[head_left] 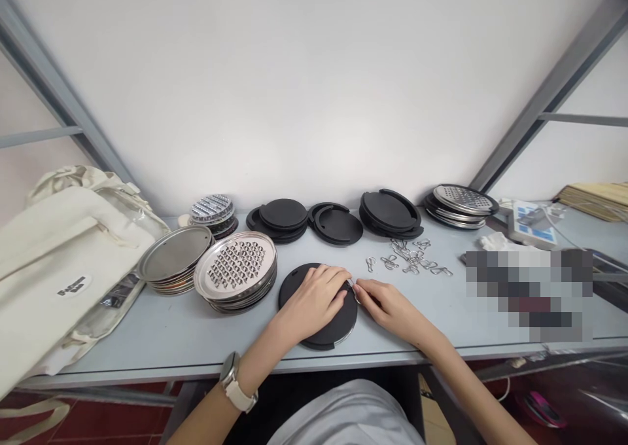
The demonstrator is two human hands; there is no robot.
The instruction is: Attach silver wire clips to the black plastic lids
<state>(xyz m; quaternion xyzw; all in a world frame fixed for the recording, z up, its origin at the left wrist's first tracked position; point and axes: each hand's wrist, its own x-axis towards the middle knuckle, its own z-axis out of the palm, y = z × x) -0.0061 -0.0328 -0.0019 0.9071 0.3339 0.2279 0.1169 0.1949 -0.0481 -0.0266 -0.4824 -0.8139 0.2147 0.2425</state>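
Note:
A black round disc lies on the table in front of me, with a slot near its far left edge and a thin pale metal rim showing at its lower right. My left hand rests across its top and holds it down, fingertips at its right edge. Right beside them, my right hand pinches a small metal wire clip against that edge; the fingers partly cover it. Beyond my right hand lie several loose wire clips in a heap.
Stacks of grater discs, plain metal discs and small graters stand left. Black discs and black rings line the wall, with more graters at right. A cream bag lies far left; a blurred patch covers the right.

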